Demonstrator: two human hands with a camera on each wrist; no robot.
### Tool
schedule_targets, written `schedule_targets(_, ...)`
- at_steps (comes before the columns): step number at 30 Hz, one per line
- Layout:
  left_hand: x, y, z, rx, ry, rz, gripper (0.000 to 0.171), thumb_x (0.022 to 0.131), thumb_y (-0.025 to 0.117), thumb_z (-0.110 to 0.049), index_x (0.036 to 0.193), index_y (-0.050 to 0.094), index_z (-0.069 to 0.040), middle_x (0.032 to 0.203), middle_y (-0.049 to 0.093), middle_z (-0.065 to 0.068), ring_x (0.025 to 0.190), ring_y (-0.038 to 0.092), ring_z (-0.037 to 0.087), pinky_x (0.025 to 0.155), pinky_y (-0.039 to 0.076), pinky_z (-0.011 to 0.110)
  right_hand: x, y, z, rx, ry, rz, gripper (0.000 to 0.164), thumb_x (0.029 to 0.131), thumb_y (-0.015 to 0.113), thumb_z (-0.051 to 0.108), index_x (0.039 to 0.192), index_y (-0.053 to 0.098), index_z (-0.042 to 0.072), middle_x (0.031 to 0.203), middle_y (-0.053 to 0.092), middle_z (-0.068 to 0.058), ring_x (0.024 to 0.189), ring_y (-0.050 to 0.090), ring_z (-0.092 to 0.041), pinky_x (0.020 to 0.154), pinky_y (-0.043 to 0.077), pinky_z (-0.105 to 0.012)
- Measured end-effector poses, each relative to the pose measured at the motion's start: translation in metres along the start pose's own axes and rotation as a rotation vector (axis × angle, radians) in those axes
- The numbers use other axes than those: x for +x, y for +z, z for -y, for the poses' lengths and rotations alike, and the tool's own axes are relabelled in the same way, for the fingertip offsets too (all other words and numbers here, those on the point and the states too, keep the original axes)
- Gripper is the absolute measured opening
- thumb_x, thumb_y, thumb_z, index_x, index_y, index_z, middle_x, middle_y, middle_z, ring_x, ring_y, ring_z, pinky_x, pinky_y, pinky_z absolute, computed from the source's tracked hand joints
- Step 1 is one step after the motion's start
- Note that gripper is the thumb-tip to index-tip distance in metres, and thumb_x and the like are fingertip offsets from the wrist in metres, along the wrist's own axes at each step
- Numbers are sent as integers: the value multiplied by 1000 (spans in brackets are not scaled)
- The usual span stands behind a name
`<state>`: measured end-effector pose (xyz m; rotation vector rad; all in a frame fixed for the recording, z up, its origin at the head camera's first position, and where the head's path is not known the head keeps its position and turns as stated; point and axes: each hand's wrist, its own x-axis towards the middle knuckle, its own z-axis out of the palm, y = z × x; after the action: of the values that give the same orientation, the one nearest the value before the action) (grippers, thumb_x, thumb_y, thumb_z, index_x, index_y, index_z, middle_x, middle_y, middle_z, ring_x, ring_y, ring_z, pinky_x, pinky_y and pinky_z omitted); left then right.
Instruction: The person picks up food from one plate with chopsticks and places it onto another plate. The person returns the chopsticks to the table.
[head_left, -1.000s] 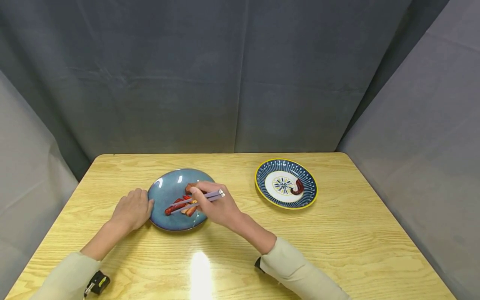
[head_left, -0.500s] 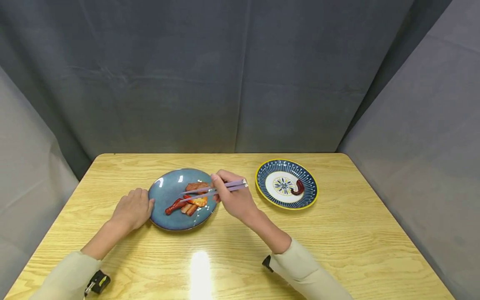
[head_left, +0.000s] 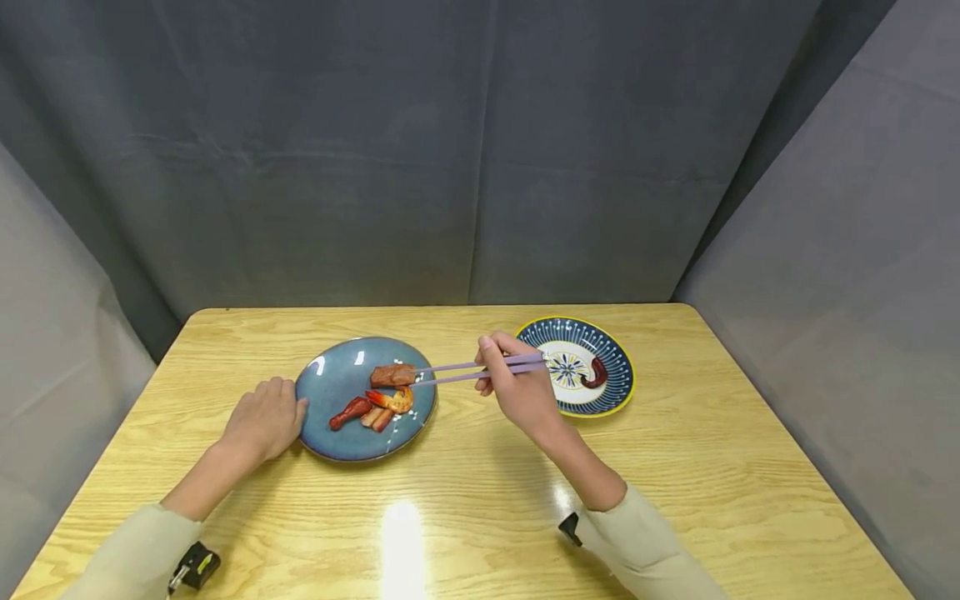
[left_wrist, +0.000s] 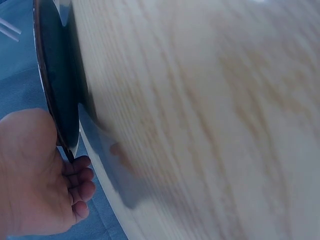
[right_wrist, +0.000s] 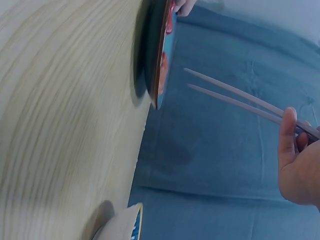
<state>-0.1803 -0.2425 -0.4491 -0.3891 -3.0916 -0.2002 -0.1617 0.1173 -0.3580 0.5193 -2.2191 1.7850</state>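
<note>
My left hand (head_left: 266, 417) holds the left rim of a blue plate (head_left: 318, 417). In the left wrist view its thumb and curled fingertips (left_wrist: 82, 190) meet the plate's edge. On that plate lie a brown slab of meat (head_left: 392, 375), a shrimp (head_left: 401, 400), a red drumstick (head_left: 349, 412) and a pale-and-brown striped piece (head_left: 377, 419). My right hand (head_left: 517, 383) grips a pair of lilac chopsticks (head_left: 457, 372) between the two plates. Their tips point left, above the blue plate's right side, slightly apart with nothing between them.
A patterned plate (head_left: 536, 337) with a yellow rim stands at the right, partly behind my right hand. A dark red curled piece (head_left: 597, 374) lies on it. Grey curtains (head_left: 337, 167) hang behind and beside the wooden table (head_left: 712, 467).
My right hand has moved right with the chopsticks, from over the food towards the patterned plate. My left hand has stayed at the blue plate's rim. The food looks unmoved.
</note>
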Motion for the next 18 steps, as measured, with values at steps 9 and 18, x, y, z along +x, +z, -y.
schedule_targets(9, 0, 1, 1, -2, 1, -7, 31, 103, 48, -21, 96, 51, 9, 81, 45, 13, 77, 49, 32, 65, 42, 47, 0, -21, -5, -14, 10, -64, 35, 105, 54, 19, 82, 62, -6, 71, 61, -22, 55, 63, -23, 51, 54, -31)
schedule_targets(18, 0, -1, 0, -9, -2, -6, 30, 103, 50, -20, 96, 51, 9, 82, 45, 13, 77, 49, 32, 66, 42, 47, 4, -43, -7, -77, 29, -120, 32, 106, 51, 14, 83, 60, -7, 67, 62, -20, 55, 60, -30, 52, 53, -30)
